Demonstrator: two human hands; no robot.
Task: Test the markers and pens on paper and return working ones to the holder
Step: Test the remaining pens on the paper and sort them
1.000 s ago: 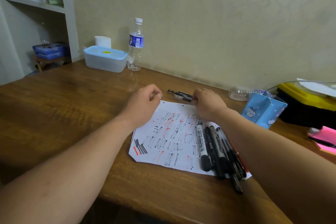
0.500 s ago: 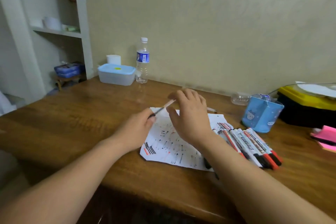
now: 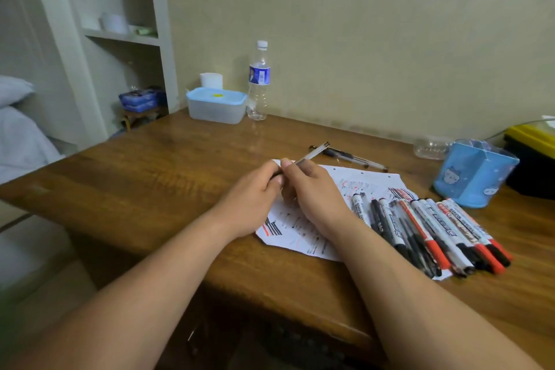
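A slim, clear-barrelled pen (image 3: 312, 155) is held in both hands above the left part of the paper (image 3: 372, 182). The paper lies flat toward the near edge of the surface (image 3: 150, 177) and is covered with short black and red strokes. The grip of the left hand (image 3: 252, 198) is closed round the pen's lower end, which is hidden by the fingers. The grip of the right hand (image 3: 315, 192) is pinched on the barrel just beside it, so the two hands are touching. The pen is tilted, with its free end raised and pointed away to the right. A row of markers (image 3: 435, 231) with black and red caps is laid side by side over the paper's right part, the caps turned toward the near edge. The light blue holder (image 3: 471, 174) is set upright beyond them, toward the far right of the surface. Two more pens (image 3: 351, 157) are seen lying just past the paper's far edge. At the far-left corner, a water bottle (image 3: 259, 81) and a blue-lidded container (image 3: 215, 105) are stood beside each other against the wall.
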